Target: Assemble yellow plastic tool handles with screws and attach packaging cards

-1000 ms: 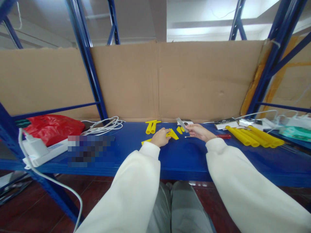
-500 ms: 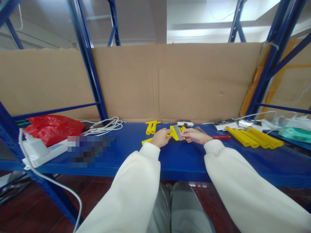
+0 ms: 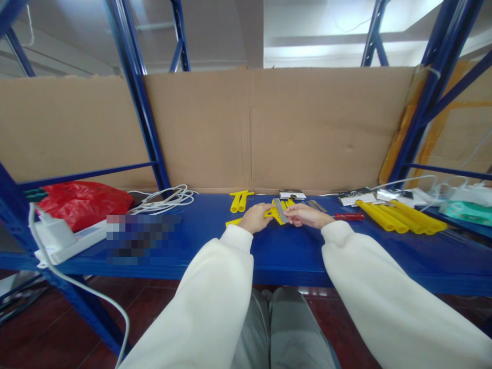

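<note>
My left hand (image 3: 255, 218) is closed around a yellow scraper-like tool (image 3: 275, 215), whose wide head points to the right. A grey metal blade (image 3: 281, 210) lies against that head. The fingers of my right hand (image 3: 302, 214) pinch the blade at its right side. More yellow parts (image 3: 289, 203) lie just behind my right fingertips, partly hidden. Two yellow T-shaped pieces (image 3: 242, 201) rest behind my left hand. Thin metal strips (image 3: 316, 206) lie behind my right hand, and a red tool (image 3: 349, 217) is beside my right wrist.
Several yellow tubes (image 3: 400, 218) lie on the right of the blue shelf (image 3: 292, 256), near packets (image 3: 356, 197). At the left are a red bag (image 3: 86, 202), coiled white cable (image 3: 169, 200) and a power strip (image 3: 82, 243). Cardboard (image 3: 300, 128) stands behind.
The metal blade and the yellow head have tilted slightly, with the blade shifted a little to the left. Both hands keep nearly the same place and grip.
</note>
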The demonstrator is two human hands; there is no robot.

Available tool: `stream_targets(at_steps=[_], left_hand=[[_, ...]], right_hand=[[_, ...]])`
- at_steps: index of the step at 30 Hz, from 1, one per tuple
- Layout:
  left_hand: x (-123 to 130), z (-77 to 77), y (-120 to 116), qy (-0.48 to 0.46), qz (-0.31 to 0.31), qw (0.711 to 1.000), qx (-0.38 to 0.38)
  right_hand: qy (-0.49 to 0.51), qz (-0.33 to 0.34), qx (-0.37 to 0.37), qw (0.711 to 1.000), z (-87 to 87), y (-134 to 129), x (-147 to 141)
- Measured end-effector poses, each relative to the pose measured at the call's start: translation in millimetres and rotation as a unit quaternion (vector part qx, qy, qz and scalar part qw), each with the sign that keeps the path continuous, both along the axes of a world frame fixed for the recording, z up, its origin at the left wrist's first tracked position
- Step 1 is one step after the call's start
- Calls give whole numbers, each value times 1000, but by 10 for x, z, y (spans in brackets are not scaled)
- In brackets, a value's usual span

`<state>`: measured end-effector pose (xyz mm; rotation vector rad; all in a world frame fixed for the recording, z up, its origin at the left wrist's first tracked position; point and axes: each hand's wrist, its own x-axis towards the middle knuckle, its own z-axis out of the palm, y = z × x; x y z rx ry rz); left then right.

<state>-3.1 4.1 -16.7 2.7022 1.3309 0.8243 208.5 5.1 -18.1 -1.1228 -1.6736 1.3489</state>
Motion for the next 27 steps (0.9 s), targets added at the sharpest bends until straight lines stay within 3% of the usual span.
stream_targets(at_steps=[6,14,20,27], left_hand=[[-12,7,-15,16,-21,1000,-6],[-17,48,-92,80,5,997,-10],[19,88,-171,118,-9,993,0],[81,109,-235,152,-33,987,25]], right_hand=[[-20,5,15,1000,15,-13,-3],[-22,11,12,1000,-7,16,15],[69,-46,6,997,3,1,-30],[62,-78,43,994,18,-1,-17]])
